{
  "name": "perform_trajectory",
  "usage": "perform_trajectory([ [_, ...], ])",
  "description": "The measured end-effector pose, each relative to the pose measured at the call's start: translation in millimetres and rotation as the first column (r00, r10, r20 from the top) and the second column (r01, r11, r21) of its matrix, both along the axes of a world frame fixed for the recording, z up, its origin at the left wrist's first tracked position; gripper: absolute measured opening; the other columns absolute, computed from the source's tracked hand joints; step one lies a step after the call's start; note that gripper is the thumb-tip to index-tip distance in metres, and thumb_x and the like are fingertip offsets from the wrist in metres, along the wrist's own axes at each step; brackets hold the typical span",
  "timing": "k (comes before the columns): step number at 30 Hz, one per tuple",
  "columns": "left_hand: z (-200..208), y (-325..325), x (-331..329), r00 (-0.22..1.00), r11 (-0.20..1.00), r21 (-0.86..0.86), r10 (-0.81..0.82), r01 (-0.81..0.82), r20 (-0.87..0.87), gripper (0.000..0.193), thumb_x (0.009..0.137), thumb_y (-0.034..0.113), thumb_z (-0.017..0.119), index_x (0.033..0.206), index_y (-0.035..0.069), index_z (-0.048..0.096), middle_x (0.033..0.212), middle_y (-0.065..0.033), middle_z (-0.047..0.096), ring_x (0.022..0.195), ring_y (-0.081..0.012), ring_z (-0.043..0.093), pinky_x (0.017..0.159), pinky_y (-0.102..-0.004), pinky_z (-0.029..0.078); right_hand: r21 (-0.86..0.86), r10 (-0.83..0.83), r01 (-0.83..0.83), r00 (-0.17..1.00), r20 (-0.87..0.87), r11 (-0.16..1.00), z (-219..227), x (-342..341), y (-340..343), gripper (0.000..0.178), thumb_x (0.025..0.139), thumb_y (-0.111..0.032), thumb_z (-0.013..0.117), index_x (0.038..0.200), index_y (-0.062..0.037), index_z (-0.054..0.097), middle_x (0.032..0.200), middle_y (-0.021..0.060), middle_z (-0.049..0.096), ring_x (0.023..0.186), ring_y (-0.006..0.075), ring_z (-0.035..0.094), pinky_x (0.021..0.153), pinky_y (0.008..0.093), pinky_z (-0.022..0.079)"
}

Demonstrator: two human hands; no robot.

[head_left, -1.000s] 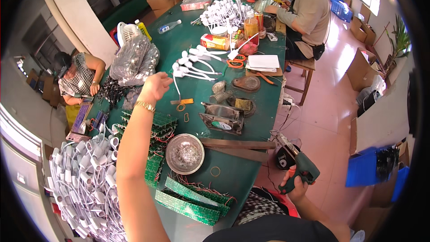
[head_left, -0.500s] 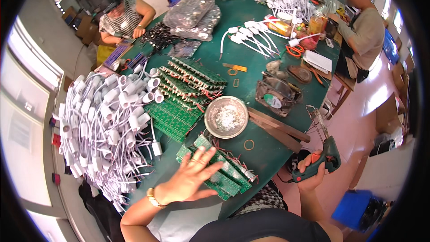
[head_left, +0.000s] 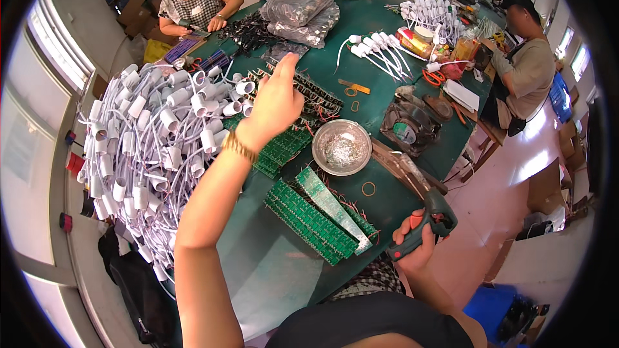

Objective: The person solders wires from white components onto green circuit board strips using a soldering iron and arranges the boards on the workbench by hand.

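My left hand (head_left: 274,106), a gold bracelet on its wrist, reaches over the far stack of green circuit boards (head_left: 280,151). Its fingers are stretched forward, and I see nothing held in them. My right hand (head_left: 416,238) grips a dark green soldering gun (head_left: 442,214) with a red trigger, its front end pointing away over the brown bars. Nearer me lies a group of green circuit boards (head_left: 306,222), one lighter strip slanting across them and thin wires along the right side. Between the two groups of boards and the bars stands a round metal bowl (head_left: 342,147) with shiny bits inside.
A big heap of white lamp sockets with cables (head_left: 151,135) covers the left. Brown bars (head_left: 406,171) and a dark metal device (head_left: 409,125) stand right of the bowl. Beyond are an orange-handled cutter (head_left: 354,86) and plastic bags (head_left: 300,13). Two people sit at the table's far sides.
My left hand has moved from the near boards forward to the far stack. My right hand has brought the soldering gun leftward, over the table's edge. The view has shifted slightly.
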State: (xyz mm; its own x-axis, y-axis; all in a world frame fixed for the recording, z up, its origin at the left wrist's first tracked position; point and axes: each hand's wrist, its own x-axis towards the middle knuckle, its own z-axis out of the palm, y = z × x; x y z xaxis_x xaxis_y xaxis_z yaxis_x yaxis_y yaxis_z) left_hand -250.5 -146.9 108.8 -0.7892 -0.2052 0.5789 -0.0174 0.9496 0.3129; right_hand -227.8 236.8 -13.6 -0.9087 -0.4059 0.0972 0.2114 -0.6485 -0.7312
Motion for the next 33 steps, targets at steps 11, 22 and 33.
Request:
perform_trajectory([
  [11,-10.4,-72.6,-147.2,0.341,0.761,-0.3,0.557,-0.576,0.757,0.08,0.081,0.058,0.063,0.141,0.011,0.042,0.146,-0.0205,0.038,0.131,-0.0473,0.039,0.102,-0.062,0.029,0.077,-0.229,0.253,0.945,-0.235,0.964,6.8,-53.0,40.7,0.048,0.1,-0.043,0.034,0.127,-0.0033,0.042,0.086,0.0153,0.058,0.057,0.0177,0.057,0.053,0.0273,0.048],
  [22,-25.1,-80.1,-147.4,0.643,0.702,0.083,0.591,-0.708,0.488,0.062,0.081,0.025,0.066,0.134,0.005,0.04,0.127,-0.0191,0.058,0.117,-0.0398,0.055,0.099,-0.0591,0.035,0.262,-0.13,0.05,0.945,0.299,0.964,27.4,-277.5,87.1,0.056,0.096,-0.054,0.045,0.107,-0.0014,0.06,0.083,0.009,0.065,0.06,0.0143,0.059,0.05,0.0276,0.049],
  [33,15.4,-80.0,-91.4,0.706,0.765,0.643,0.436,0.037,-0.558,0.048,0.087,0.006,0.067,0.129,-0.004,0.045,0.13,-0.0151,0.048,0.108,-0.0219,0.053,0.092,-0.0331,0.046,0.342,-0.047,-0.073,0.943,0.328,0.937,-0.9,-318.2,38.9,0.074,0.091,-0.069,0.032,0.102,0.0005,0.058,0.081,0.0149,0.065,0.064,0.023,0.064,0.058,0.0344,0.053],
])
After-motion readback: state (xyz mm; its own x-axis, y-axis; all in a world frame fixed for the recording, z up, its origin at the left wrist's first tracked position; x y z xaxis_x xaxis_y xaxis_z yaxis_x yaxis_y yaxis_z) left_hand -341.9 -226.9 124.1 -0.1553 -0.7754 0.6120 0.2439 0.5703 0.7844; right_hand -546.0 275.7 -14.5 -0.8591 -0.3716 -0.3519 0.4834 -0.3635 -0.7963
